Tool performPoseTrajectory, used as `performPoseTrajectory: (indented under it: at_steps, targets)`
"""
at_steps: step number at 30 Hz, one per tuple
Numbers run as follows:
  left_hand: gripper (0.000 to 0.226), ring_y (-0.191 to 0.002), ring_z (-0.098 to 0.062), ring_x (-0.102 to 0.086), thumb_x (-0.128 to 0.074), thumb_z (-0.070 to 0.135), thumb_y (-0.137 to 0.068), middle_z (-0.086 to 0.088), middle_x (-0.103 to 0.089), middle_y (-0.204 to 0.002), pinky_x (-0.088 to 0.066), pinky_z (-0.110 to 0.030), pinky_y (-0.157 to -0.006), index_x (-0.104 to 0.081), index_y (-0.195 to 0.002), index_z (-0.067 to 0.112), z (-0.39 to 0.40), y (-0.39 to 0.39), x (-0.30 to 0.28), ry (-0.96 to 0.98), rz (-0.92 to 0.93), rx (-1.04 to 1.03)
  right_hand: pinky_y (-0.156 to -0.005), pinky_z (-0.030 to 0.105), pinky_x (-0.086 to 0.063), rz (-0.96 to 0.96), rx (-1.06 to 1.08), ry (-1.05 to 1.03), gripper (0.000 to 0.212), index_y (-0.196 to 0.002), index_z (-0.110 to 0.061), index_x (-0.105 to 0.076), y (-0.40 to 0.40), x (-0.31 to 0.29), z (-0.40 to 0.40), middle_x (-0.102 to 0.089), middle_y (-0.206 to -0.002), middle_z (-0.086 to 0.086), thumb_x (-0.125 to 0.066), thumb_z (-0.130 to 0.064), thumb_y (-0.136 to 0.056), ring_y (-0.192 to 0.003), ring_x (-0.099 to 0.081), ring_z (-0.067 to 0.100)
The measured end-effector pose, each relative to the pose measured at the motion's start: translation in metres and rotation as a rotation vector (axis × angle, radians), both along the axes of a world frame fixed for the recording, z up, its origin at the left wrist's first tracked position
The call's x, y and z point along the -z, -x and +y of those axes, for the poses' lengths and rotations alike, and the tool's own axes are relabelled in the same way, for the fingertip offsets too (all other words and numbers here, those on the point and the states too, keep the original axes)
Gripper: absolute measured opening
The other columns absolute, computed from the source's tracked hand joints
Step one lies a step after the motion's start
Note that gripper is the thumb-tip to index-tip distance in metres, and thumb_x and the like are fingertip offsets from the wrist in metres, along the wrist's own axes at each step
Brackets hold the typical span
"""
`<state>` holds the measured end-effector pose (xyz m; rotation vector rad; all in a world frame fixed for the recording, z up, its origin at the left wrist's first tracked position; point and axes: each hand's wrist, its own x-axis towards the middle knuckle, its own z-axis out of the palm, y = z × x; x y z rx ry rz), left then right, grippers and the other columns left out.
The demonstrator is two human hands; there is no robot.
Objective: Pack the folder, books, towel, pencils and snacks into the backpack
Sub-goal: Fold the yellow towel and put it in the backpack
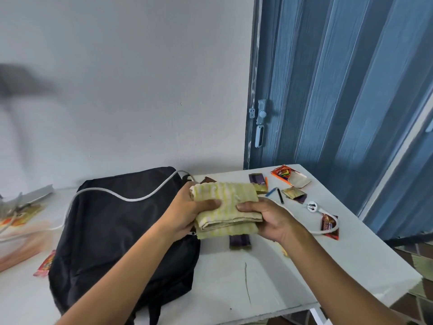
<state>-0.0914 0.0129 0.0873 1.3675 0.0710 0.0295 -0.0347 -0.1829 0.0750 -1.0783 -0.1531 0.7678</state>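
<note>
The black backpack [121,231] lies flat on the bench [257,277], just left of the folded towel [226,208]. The left hand [187,209] and right hand [269,219] pinch the towel's ends, fingers curled round it, its long axis running left-right, so the left hand is nearer the bag

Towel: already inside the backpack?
No. Both hands, left hand and right hand, grip the folded towel above the table, beside the black backpack.

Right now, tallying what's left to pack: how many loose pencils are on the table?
3, all right of the towel: an orange pencil, then a blue pencil and a black pencil side by side. The towel may hide more.
</note>
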Motion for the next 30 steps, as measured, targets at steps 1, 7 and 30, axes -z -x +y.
performPoseTrajectory:
  at_steps: [1,7,30]
  targets:
    - [0.069,-0.094,-0.034,-0.069,-0.086,-0.001,-0.058,-0.022,-0.065,-0.108,-0.057,-0.040,-0.072,-0.047,-0.115,-0.002,0.003,0.005,0.002,-0.023,0.020,-0.026,-0.066,0.038,-0.059,0.011,0.022,0.005,0.039,-0.104,0.000,-0.068,-0.002,0.002,0.005,-0.070,-0.100,0.019,-0.072,0.007,-0.066,-0.082,-0.071,0.029]
    - [0.057,-0.103,-0.035,-0.067,-0.073,-0.006,-0.064,-0.020,-0.068,-0.115,-0.058,-0.042,-0.082,-0.058,-0.120,-0.003,0.018,0.033,0.024,0.227,-0.002,-0.225,-0.097,0.044,-0.047,0.249,0.063,-0.322,0.068,-0.127,-0.004,-0.058,0.003,0.022,0.036,-0.061,-0.126,0.019,-0.076,-0.037,-0.071,-0.118,-0.058,0.034]
    - [0.032,-0.093,-0.005,-0.048,-0.075,0.048,-0.076,0.007,-0.052,-0.102,-0.040,-0.021,-0.085,-0.067,-0.097,0.027,0.135,0.129,0.090,-1.273,0.187,0.076,-0.071,0.041,-0.059,0.233,-0.089,-0.260,0.055,-0.129,-0.004,-0.053,0.038,0.052,0.115,-0.070,-0.108,0.015,-0.060,-0.001,-0.074,-0.094,-0.071,0.027]
